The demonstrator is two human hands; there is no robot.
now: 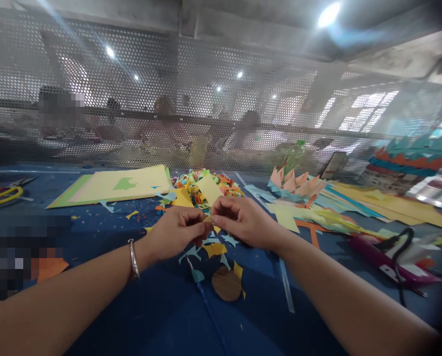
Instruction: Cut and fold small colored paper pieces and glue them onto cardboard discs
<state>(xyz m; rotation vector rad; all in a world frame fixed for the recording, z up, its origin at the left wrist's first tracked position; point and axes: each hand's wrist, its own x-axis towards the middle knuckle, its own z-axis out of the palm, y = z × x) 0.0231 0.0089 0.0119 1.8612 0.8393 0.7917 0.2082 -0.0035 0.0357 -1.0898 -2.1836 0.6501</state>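
My left hand and my right hand meet over the middle of the blue table. Between their fingertips they pinch a small piece of yellow paper, mostly covered by the fingers. Below the hands, a brown round disc lies on the table with yellow paper scraps at its edge. A thin blue-handled tool with a metal tip points up towards my left hand. Behind the fingers rises a heap of coloured paper scraps, with a larger pale yellow piece on top.
Stacked paper sheets lie back left, beside yellow-handled scissors. Folded peach paper points stand right of the heap. Further right are yellow sheets and a purple box with a black cable. A perforated metal screen closes the back.
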